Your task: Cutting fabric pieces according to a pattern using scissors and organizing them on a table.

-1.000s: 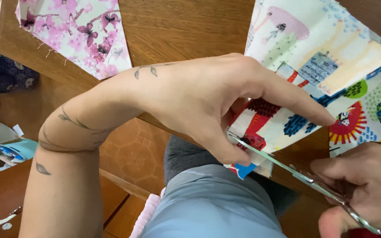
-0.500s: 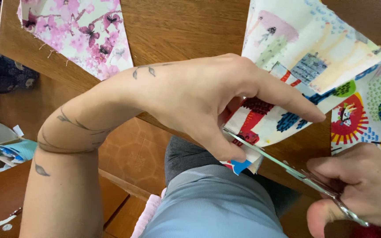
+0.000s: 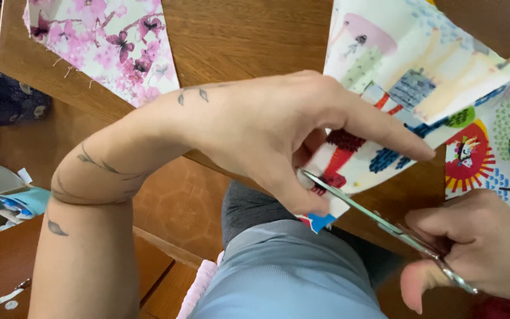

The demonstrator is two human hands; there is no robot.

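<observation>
Across the left of the view, a bare forearm with leaf-line tattoos rises from the lower edge, bends sharply at the wrist and runs rightward into the left hand. That hand lies palm down at the near edge of the wooden counter, index finger stretched out to the right over the colourful printed fabric, thumb tucked beneath; its grip is clenched on the fabric's lower corner, pinching it between thumb and fingers. Behind the wrist, farther left on the counter, lies a piece of pink blossom-print fabric. Below the hand, grey-blue trousers cover the person's lap. The printed fabric spreads from the pinched corner up and to the right, hanging partly over the counter's edge. Scissors meet that corner just beside the thumb: their long axis runs on a diagonal, tips pointing up and to the left at the fabric, handles down and to the right. The blades look nearly together at the cloth. At the lower right, the right hand is curled around the scissor handles, thumb through one loop, its grip grasping the scissors
</observation>
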